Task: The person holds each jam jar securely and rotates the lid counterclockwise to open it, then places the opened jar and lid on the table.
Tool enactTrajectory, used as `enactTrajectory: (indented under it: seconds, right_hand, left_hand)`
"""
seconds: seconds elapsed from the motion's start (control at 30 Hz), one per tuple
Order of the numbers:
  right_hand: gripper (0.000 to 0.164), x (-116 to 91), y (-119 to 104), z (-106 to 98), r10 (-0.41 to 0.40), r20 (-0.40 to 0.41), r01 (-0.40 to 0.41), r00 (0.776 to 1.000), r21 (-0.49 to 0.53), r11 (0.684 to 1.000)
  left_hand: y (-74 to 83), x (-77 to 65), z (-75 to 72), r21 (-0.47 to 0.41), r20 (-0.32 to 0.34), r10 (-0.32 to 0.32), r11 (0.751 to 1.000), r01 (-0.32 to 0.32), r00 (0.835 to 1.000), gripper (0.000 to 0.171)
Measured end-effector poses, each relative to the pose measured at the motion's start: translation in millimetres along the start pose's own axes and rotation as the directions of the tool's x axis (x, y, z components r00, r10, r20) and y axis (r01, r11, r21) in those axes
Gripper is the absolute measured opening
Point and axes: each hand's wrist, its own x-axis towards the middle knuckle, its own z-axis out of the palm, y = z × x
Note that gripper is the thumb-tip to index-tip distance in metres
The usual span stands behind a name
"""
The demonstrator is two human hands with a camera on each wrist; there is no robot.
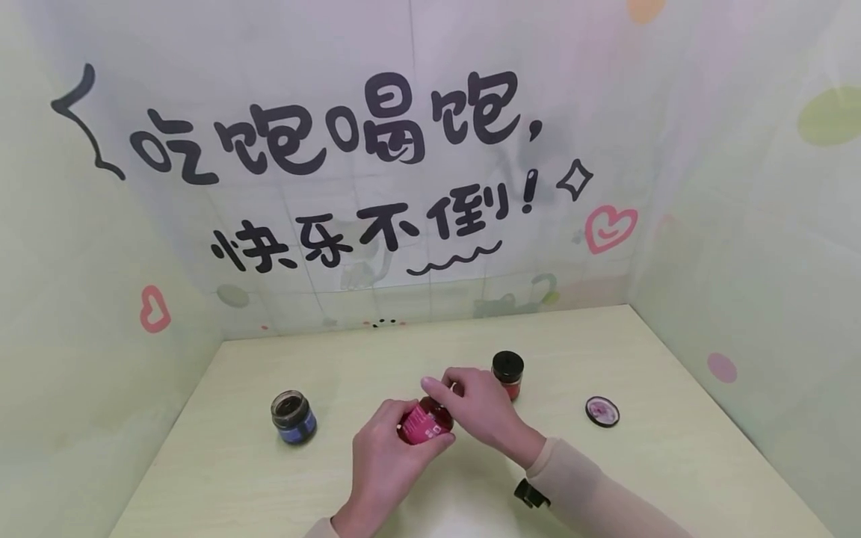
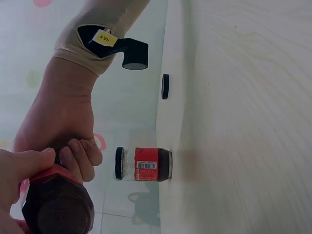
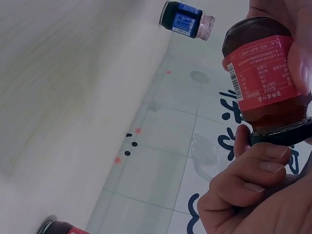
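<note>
Above the middle of the table, my left hand [image 1: 386, 456] grips a glass jar [image 1: 424, 427] with a pinkish-red label and dark contents. The jar is tilted, its base toward the left wrist camera. My right hand [image 1: 486, 407] has its fingers curled round the dark lid [image 3: 278, 135], which sits on the jar's mouth. In the right wrist view the label's printing and barcode face the camera. Just behind the right hand a second red-labelled jar [image 1: 513, 390] stands upright with its black lid on, partly hidden by that hand in the head view.
An open jar [image 1: 296, 430] with a blue label stands at the left of the table. A loose lid [image 1: 602, 412] lies inner side up on the right. Printed cloth walls [image 1: 430, 299] enclose the table at the back and both sides. A black camera [image 1: 531, 493] hangs at the right wrist.
</note>
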Motion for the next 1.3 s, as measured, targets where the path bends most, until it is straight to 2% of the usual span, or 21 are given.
enactTrajectory:
  seconds: [0.23, 0.53, 1.3]
  right_hand:
    - [0.038, -1.2, 2.7, 1.5, -0.02, 0.025, 0.018, 0.999, 0.094, 0.995]
    - [0.027, -3.9, 4.5, 2.4, -0.029, 0.038, 0.022, 0.999, 0.161, 0.987]
    - [0.023, -4.2, 7.2, 4.0, -0.081, 0.053, 0.072, 0.995, 0.155, 0.985]
  left_hand:
    - [-1.9, 0.4, -2.4, -0.014, -0.004, -0.011, 1.0, 0.011, 1.0, 0.052]
    - [-3.7, -0.2, -4.6, -0.009, 0.029, -0.042, 0.999, 0.042, 0.999, 0.051]
    - [-8.9, 0.3, -5.8, -0.028, 0.07, -0.112, 0.993, 0.114, 0.991, 0.048]
